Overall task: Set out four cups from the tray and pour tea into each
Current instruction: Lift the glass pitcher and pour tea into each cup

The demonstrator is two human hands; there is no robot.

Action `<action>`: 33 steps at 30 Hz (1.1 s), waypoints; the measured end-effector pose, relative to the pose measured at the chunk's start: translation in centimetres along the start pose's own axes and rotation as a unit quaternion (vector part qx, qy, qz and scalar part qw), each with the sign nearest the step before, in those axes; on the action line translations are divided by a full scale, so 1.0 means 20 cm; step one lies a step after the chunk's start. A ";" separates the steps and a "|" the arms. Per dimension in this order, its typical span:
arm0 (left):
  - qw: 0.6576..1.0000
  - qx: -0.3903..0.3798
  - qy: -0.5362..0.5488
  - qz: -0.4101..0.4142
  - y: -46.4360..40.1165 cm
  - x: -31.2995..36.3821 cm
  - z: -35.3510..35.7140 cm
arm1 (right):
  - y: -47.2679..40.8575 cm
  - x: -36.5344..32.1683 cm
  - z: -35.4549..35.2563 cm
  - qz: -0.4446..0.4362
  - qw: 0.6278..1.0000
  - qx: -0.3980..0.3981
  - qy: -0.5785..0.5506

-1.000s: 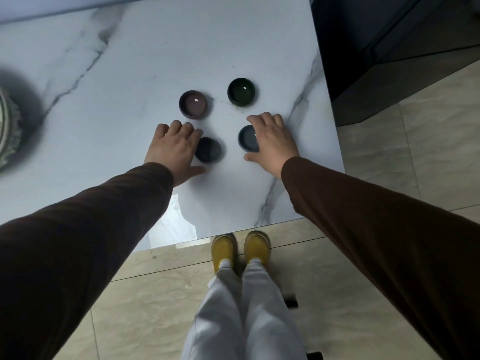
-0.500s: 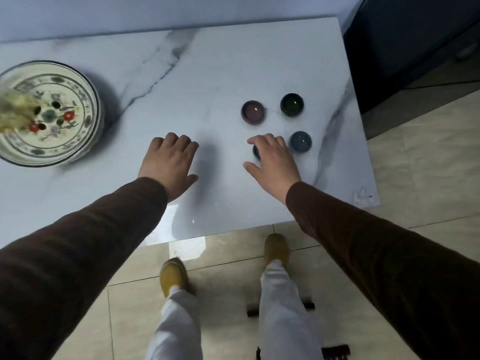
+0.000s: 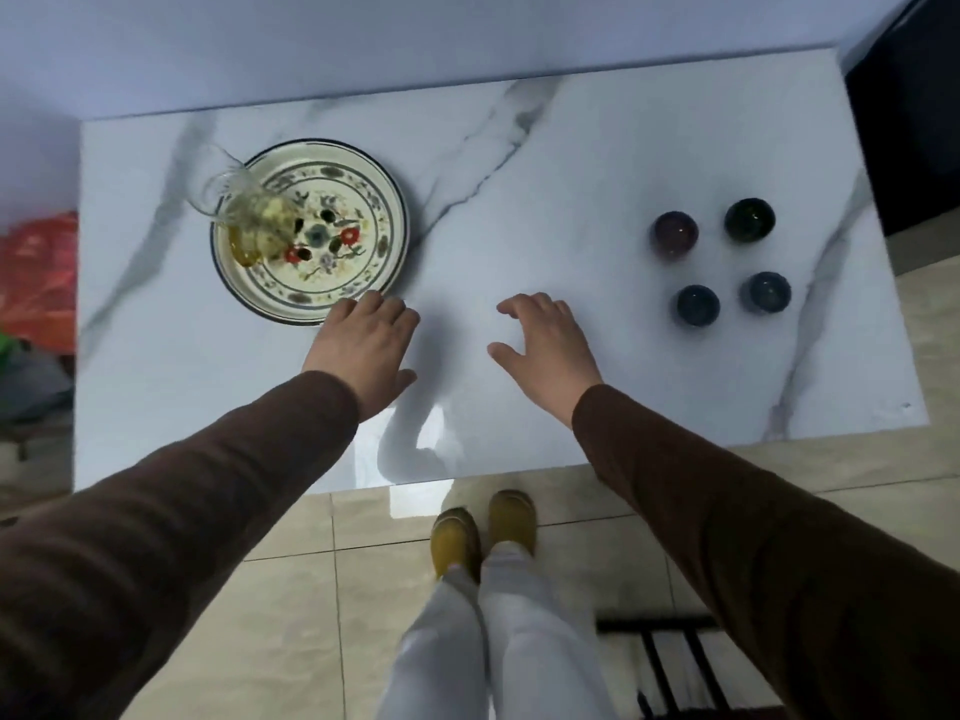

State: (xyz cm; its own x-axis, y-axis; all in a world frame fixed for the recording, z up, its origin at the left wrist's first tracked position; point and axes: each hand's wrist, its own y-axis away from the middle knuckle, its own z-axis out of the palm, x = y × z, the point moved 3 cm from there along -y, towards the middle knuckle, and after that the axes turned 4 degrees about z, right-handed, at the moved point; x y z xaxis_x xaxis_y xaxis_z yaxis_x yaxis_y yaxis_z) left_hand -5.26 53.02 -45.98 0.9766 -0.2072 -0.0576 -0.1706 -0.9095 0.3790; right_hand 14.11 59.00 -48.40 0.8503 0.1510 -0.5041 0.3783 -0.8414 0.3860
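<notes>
Marble-look table fills most of the view, white with grey veins, set against a pale wall at 12 o'clock and a tiled floor at 6. A person stands at its near edge in a brown sleeve on each arm, pale trousers and yellow shoes.

At about 10 o'clock on the table sits the tray, a round dish with a dark rim and painted flowers. Its bed is bare of cups, which suggests the setting-out is done. On its left part stands the glass pitcher, holding yellowish tea; the wide lens makes it look tilted, and whether it truly leans I cannot tell.

Both hands hover low over the table's middle, palms down and holding nothing. The left hand has its fingers loosely together, tips just at the tray's near rim, likely heading for the pitcher. The right hand is spread, thumb out, well apart from the cups.

At 2 o'clock the four cups stand in a square, apart from one another: purple cup, green cup, dark cup, blue cup. That spacing leaves room to pour into each. Whether any holds tea is unclear.

No brand, label or writing is legible anywhere.
</notes>
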 end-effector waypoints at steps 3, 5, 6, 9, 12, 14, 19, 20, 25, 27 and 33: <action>1.000 -0.010 -0.008 -0.002 0.08 -0.14 0.03 | -0.06 -0.14 0.08 -0.004 1.000 -0.001 -0.013; 1.000 -0.016 -0.009 -0.009 0.13 -0.26 0.06 | -0.10 -0.25 0.14 -0.003 1.000 -0.003 -0.026; 1.000 -0.017 -0.008 -0.013 0.17 -0.33 0.07 | -0.12 -0.32 0.17 -0.004 0.999 -0.005 -0.032; 1.000 -0.014 0.007 -0.017 0.24 -0.55 0.10 | -0.18 -0.53 0.25 -0.001 0.999 -0.009 -0.051; 1.000 -0.007 0.013 -0.005 0.29 -0.78 0.14 | -0.24 -0.76 0.35 0.012 0.997 0.002 -0.079; 1.000 0.003 0.015 0.002 0.30 -0.92 0.15 | -0.27 -0.88 0.41 0.023 0.994 0.011 -0.104; 1.000 0.018 0.015 0.016 0.29 -1.17 0.18 | -0.35 -1.11 0.53 0.058 0.986 0.012 -0.155; 1.000 0.017 0.016 0.016 0.28 -1.20 0.18 | -0.37 -1.14 0.54 0.064 0.984 0.013 -0.165; 1.000 -0.001 0.018 0.017 0.23 -1.32 0.23 | -0.50 -1.25 0.61 0.071 0.975 0.028 -0.210; 1.000 -0.005 0.020 0.021 0.20 -1.34 0.25 | -0.55 -1.28 0.63 0.073 0.972 0.034 -0.221; 0.999 -0.005 0.002 0.045 0.12 -1.40 0.27 | -0.65 -1.32 0.74 0.116 0.954 0.037 -0.275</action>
State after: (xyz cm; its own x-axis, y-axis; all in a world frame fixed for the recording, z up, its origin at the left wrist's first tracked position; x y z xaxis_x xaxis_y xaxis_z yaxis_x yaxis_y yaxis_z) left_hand -33.80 54.67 -48.44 0.9579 -0.2863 -0.0199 -0.2561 -0.8838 0.3915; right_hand -18.69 58.22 -51.51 0.5795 -0.3224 -0.7485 0.1591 -0.8560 0.4919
